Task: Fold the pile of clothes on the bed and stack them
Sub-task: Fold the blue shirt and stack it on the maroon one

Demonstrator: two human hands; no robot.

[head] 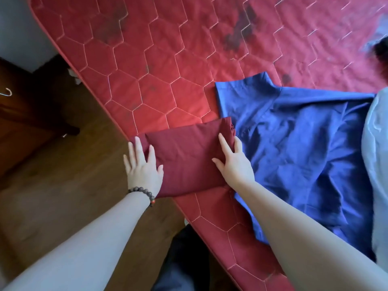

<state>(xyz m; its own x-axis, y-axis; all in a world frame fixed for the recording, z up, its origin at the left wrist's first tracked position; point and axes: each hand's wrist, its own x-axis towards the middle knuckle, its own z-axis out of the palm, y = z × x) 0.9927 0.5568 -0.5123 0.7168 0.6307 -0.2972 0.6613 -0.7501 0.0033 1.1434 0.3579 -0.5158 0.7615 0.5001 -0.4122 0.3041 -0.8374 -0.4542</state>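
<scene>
A folded dark red garment (186, 158) lies as a neat rectangle at the near edge of the red quilted bed (168, 66). My left hand (142, 164) presses flat on its left end with straight fingers. My right hand (233, 160) rests flat on its right end, fingers straight. To the right, a blue shirt (304, 148) lies spread out and creased on the bed, partly under the red garment's right edge. A pale blue garment (378, 156) sits at the right border of the view.
The bed edge runs diagonally from upper left to lower right. Wooden floor (63, 196) lies to the left, with dark wooden furniture (25, 114) at the far left. More pale cloth and something dark (380, 45) lie at the upper right.
</scene>
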